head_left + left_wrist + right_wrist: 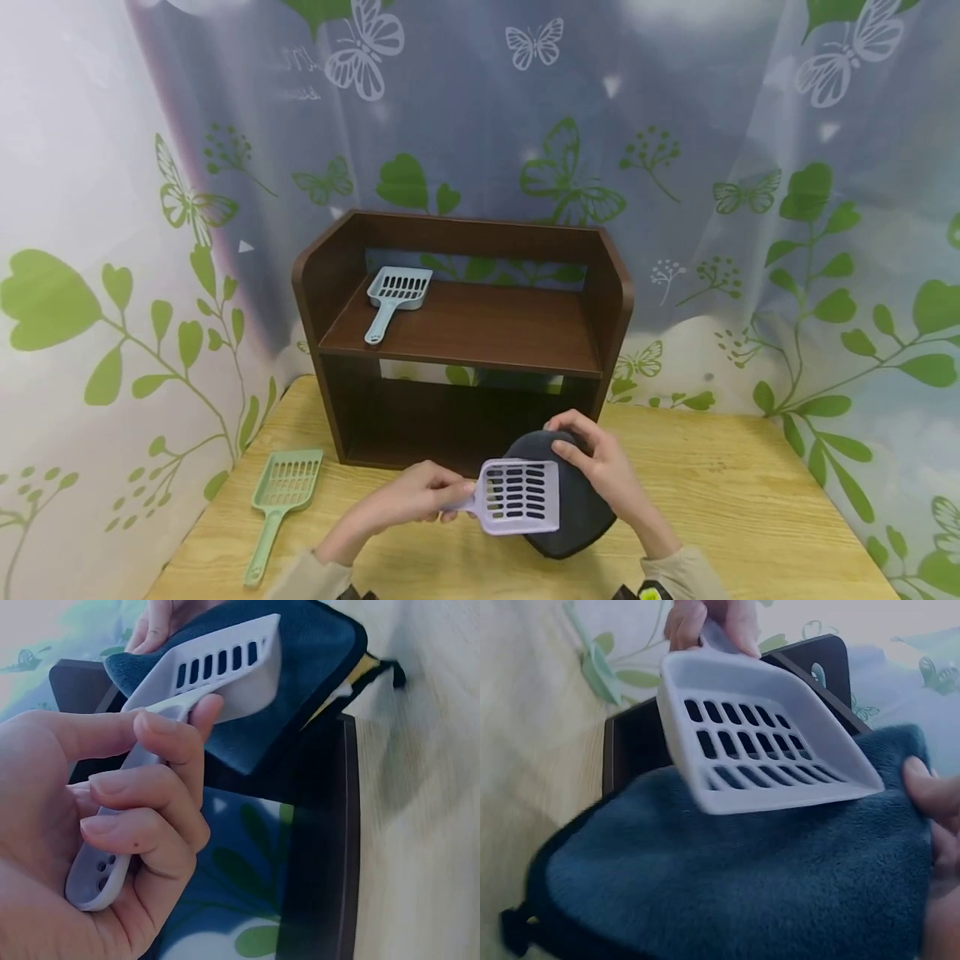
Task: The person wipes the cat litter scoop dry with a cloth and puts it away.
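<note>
My left hand (423, 497) grips the handle of a lilac litter scoop (519, 497), its fingers curled round it in the left wrist view. The slotted scoop head faces up, in front of a dark blue plush cloth (727, 877). Thumb and fingers of my right hand (600, 467) pinch the cloth by its upper edge. Dark trim runs along the cloth's border, and a small loop hangs off one corner. In the right wrist view the scoop's front edge lies over the cloth; whether they touch I cannot tell.
Behind the hands stands a dark brown two-tier shelf (465, 362). A light blue scoop (397, 292) lies on its upper board, at the left. On the wooden table (712, 500), a green scoop (281, 500) rests at the left. A patterned curtain (480, 108) hangs behind.
</note>
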Demonstrator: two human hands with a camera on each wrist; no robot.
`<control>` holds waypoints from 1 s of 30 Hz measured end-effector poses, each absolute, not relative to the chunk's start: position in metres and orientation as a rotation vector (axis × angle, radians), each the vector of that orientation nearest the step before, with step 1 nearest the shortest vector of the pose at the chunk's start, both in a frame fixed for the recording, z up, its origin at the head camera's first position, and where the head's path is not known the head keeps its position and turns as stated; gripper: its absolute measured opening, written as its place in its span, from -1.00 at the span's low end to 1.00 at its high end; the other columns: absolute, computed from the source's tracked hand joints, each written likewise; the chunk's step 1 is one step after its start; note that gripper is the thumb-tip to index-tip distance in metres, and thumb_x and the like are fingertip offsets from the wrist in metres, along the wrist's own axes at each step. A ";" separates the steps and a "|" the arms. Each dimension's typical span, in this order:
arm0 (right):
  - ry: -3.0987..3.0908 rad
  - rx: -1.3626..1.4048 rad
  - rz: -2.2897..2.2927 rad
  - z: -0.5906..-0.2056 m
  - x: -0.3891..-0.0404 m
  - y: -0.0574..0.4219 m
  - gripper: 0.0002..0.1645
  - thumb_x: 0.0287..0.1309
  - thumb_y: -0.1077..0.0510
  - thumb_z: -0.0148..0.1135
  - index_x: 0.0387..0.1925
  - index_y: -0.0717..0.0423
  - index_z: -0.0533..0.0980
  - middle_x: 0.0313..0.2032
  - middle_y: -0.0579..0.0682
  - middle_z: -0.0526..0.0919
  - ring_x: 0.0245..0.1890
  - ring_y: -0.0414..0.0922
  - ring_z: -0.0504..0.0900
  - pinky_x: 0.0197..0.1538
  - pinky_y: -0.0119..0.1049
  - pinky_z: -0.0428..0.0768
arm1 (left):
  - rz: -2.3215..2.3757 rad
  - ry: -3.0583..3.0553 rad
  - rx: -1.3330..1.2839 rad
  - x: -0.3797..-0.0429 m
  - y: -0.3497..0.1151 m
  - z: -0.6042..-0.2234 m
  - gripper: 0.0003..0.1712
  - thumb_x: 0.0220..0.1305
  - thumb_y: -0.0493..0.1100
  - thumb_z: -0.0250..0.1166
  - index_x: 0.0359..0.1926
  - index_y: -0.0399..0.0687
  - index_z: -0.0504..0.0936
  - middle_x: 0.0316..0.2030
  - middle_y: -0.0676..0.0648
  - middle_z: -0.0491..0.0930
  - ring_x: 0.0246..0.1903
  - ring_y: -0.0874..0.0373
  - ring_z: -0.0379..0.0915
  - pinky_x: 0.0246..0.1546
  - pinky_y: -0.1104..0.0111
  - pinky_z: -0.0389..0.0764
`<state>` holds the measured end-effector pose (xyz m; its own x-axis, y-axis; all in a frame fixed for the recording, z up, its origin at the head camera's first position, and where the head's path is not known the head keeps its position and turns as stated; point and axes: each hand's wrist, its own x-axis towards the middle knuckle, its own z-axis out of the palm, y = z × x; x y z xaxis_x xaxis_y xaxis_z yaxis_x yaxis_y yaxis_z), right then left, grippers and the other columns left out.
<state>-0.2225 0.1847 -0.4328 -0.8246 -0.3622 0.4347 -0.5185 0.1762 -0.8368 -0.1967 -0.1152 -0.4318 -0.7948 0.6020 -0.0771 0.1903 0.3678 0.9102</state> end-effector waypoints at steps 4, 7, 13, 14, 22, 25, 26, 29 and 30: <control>-2.357 1.111 1.555 -0.425 -0.224 0.180 -0.82 0.39 0.28 0.20 -0.05 0.00 0.55 -0.10 -0.03 0.62 -0.07 -0.18 0.60 0.05 -0.32 0.55 | 1.319 2.323 0.761 -0.197 -0.112 -0.425 -0.61 0.50 0.00 0.18 -0.42 -0.10 0.69 -0.66 0.10 0.46 -0.70 0.33 0.14 -0.65 0.50 0.18; -2.378 1.223 1.441 -0.420 -0.224 0.171 -0.80 0.38 0.27 0.21 -0.06 -0.06 0.54 -0.11 -0.08 0.64 -0.07 -0.17 0.61 0.04 -0.27 0.58 | 1.235 2.385 0.811 -0.198 -0.107 -0.420 -0.60 0.50 0.02 0.18 -0.46 -0.05 0.68 -0.67 0.11 0.45 -0.74 0.34 0.07 -0.69 0.49 0.11; -2.407 1.319 1.179 -0.414 -0.218 0.151 -0.77 0.31 0.24 0.28 -0.09 -0.14 0.54 -0.11 -0.18 0.64 -0.12 -0.25 0.58 -0.04 -0.25 0.63 | 1.126 2.443 0.861 -0.197 -0.097 -0.418 -0.53 0.49 0.02 0.19 -0.58 -0.07 0.61 -0.70 0.15 0.47 -0.78 0.34 -0.04 -0.71 0.48 0.04; -2.402 1.330 1.135 -0.414 -0.216 0.149 -0.76 0.29 0.24 0.29 -0.09 -0.14 0.55 -0.12 -0.19 0.63 -0.14 -0.26 0.57 -0.05 -0.26 0.64 | 1.125 2.447 0.857 -0.197 -0.096 -0.418 -0.53 0.48 0.01 0.20 -0.59 -0.07 0.61 -0.70 0.15 0.48 -0.78 0.34 -0.04 -0.71 0.49 0.04; -2.372 1.361 1.003 -0.414 -0.213 0.152 -0.71 0.23 0.29 0.33 -0.12 -0.14 0.55 -0.16 -0.20 0.62 -0.17 -0.26 0.56 -0.08 -0.29 0.65 | 1.164 2.466 0.827 -0.193 -0.100 -0.426 -0.54 0.49 0.01 0.19 -0.54 -0.10 0.64 -0.71 0.18 0.44 -0.78 0.35 -0.05 -0.72 0.49 0.04; -2.363 1.356 1.047 -0.417 -0.216 0.160 -0.72 0.23 0.30 0.32 -0.13 -0.12 0.55 -0.17 -0.19 0.63 -0.17 -0.25 0.57 -0.09 -0.29 0.65 | 1.191 2.466 0.805 -0.193 -0.104 -0.430 -0.54 0.49 0.07 0.19 -0.54 -0.03 0.64 -0.71 0.18 0.42 -0.77 0.34 -0.06 -0.71 0.47 0.03; -2.356 1.353 1.061 -0.417 -0.217 0.163 -0.73 0.22 0.31 0.31 -0.13 -0.11 0.55 -0.17 -0.18 0.64 -0.18 -0.24 0.57 -0.09 -0.29 0.64 | 1.197 2.474 0.794 -0.193 -0.106 -0.432 -0.55 0.49 0.08 0.20 -0.55 0.02 0.63 -0.71 0.18 0.43 -0.76 0.34 -0.05 -0.71 0.47 0.03; -2.331 1.340 1.108 -0.419 -0.220 0.174 -0.74 0.21 0.32 0.31 -0.14 -0.07 0.56 -0.17 -0.14 0.66 -0.19 -0.22 0.57 -0.12 -0.29 0.62 | 1.232 2.497 0.750 -0.193 -0.113 -0.435 -0.58 0.47 0.11 0.21 -0.53 0.07 0.64 -0.70 0.16 0.46 -0.75 0.33 -0.01 -0.70 0.46 0.03; -2.328 1.330 1.125 -0.419 -0.221 0.177 -0.74 0.21 0.33 0.31 -0.14 -0.07 0.56 -0.18 -0.13 0.66 -0.19 -0.21 0.57 -0.12 -0.29 0.61 | 1.247 2.498 0.738 -0.193 -0.115 -0.436 -0.59 0.46 0.11 0.22 -0.52 0.07 0.65 -0.69 0.15 0.46 -0.74 0.33 0.01 -0.69 0.46 0.04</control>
